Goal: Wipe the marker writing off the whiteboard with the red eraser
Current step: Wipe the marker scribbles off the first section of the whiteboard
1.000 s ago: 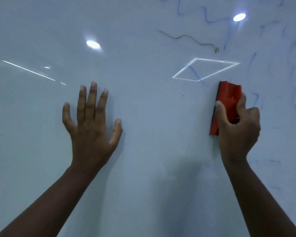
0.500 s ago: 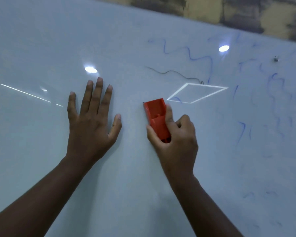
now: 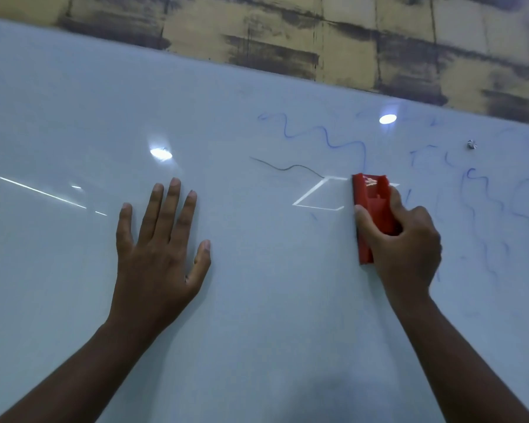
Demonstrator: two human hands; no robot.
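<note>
On the right side of the whiteboard (image 3: 257, 346), the right hand (image 3: 406, 248) was wrapped tight around the red eraser (image 3: 371, 209). The thumb was on one side and the fingers on the other, so the eraser was squeezed between them. The eraser stood almost straight up and looked pressed flat against the board. Its top end sat over a bright square of reflected light (image 3: 321, 193).

Just above the eraser ran a wavy blue line (image 3: 327, 138) and a thin dark line (image 3: 287, 167). Farther right were many more blue scribbles (image 3: 477, 203), some faint and smeared.

Well away to the left, the left hand (image 3: 159, 254) lay flat and open on the board, fingers spread a little, holding nothing. It seemed to be there for balance.

I think the job was only partly done. The left and bottom parts of the board looked clean, but the lines above the eraser and all the scribbles on the right were left to wipe.

No box, cup or tray could be seen, so nothing was inside anything. Above the board was a yellow and brown wall (image 3: 348, 32).
</note>
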